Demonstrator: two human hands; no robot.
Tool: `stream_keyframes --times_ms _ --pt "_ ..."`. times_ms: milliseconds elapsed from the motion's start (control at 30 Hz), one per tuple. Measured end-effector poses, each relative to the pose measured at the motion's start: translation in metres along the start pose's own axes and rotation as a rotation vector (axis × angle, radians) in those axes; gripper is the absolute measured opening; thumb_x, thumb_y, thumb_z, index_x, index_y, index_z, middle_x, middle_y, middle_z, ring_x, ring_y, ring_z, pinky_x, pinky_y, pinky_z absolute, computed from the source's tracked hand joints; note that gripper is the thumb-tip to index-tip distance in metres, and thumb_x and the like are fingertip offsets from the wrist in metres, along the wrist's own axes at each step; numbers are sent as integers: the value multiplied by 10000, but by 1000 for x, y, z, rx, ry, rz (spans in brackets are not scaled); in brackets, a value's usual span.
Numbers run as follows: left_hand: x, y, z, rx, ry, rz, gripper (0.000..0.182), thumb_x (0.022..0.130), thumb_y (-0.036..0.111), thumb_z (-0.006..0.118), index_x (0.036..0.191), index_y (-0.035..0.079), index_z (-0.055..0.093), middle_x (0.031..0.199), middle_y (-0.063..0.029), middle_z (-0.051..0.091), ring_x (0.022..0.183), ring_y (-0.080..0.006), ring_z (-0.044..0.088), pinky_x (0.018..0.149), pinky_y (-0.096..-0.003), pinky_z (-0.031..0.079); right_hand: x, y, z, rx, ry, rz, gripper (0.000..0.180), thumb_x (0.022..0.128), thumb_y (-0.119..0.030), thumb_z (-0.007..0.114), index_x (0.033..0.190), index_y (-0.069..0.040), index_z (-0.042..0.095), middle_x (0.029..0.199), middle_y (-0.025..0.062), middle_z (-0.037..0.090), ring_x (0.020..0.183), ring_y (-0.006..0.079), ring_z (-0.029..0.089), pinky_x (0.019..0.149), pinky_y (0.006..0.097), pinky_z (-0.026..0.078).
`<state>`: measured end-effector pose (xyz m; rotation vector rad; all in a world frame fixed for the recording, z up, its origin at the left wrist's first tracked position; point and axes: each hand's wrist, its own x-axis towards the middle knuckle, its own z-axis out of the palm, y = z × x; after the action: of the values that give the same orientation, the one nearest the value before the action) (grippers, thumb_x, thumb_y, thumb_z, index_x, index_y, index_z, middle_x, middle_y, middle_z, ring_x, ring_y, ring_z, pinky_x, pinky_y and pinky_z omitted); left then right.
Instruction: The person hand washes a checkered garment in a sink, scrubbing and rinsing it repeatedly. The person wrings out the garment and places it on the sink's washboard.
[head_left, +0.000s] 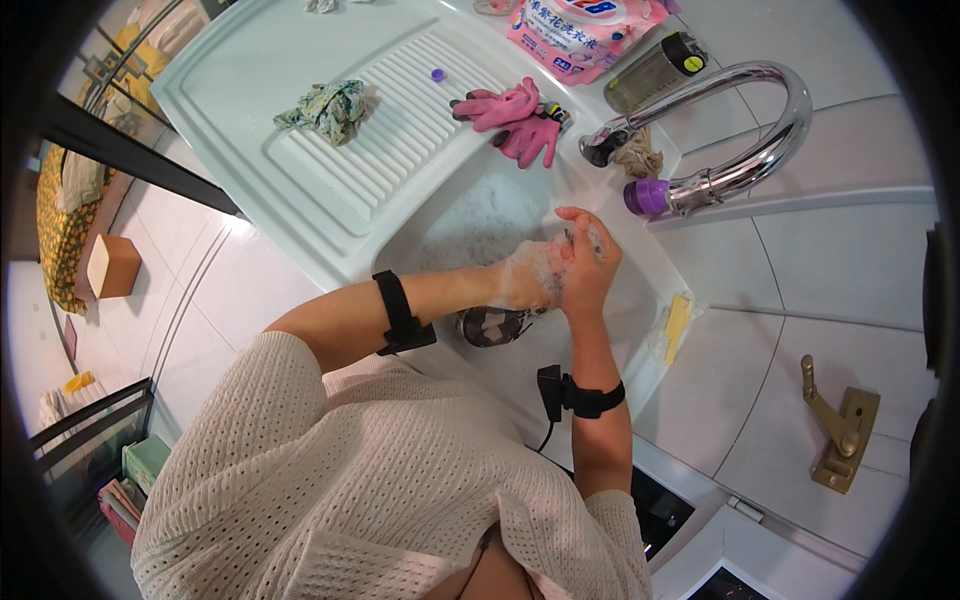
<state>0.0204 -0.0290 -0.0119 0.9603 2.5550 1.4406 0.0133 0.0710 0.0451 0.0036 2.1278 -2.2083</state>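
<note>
My left hand (535, 274) is coated in soap suds and meets my right hand (592, 259) over the basin of a white laundry sink (630, 277). My right hand curls around the left hand's fingers, its thumb side raised. Something small and dark shows among the foam between them, too hidden to name. Just below my left wrist, a dark patterned lace-up shoe (491, 325) rests in the basin, partly covered by the hand. Foamy water (487, 214) lies behind my left forearm.
A ribbed washboard (405, 142) adjoins the basin, with a crumpled patterned cloth (330, 111), purple cap (438, 75) and pink rubber gloves (517, 120). A chrome faucet (787, 112) arches at right, near a bottle (652, 73) and pink pouch (585, 34). Yellow soap bar (678, 328) sits on the rim.
</note>
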Motion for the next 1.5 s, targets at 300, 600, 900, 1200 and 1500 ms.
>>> stream_keyframes --times_ms 300,600,900,1200,1500 --pt "2 -2 -10 -299 21 -265 525 619 262 764 1047 62 536 1066 -160 579 956 -315 586 803 -388 473 8 8 -4 122 -46 -1 247 953 -209 486 999 15 578 674 22 525 613 73 469 584 233 400" --pt "-14 7 -85 -885 42 -422 438 738 165 771 1109 14 596 1023 -59 639 935 -136 588 857 -293 451 -9 23 -28 94 -278 138 503 887 -271 608 1288 -25 431 1093 43 554 942 114 518 859 278 412" --pt "-17 32 -118 -881 202 -466 352 785 129 719 1091 12 592 964 -50 653 870 -147 618 801 -295 487 -22 25 -43 104 -59 -76 155 909 -168 548 899 -21 596 783 -65 534 693 24 441 617 201 367" --pt "-34 38 -145 -870 268 -490 368 775 104 712 1097 0 569 951 -72 654 804 -146 641 727 -274 519 -25 -25 -74 600 135 -188 147 919 -107 505 1005 -23 591 939 28 631 842 119 606 764 255 493" --pt "-43 44 -155 -823 270 -407 375 768 153 728 1073 26 550 941 -42 638 796 -120 626 687 -239 500 -28 -54 -114 542 78 -202 130 910 -133 489 922 -33 570 880 46 616 803 146 601 751 287 488"
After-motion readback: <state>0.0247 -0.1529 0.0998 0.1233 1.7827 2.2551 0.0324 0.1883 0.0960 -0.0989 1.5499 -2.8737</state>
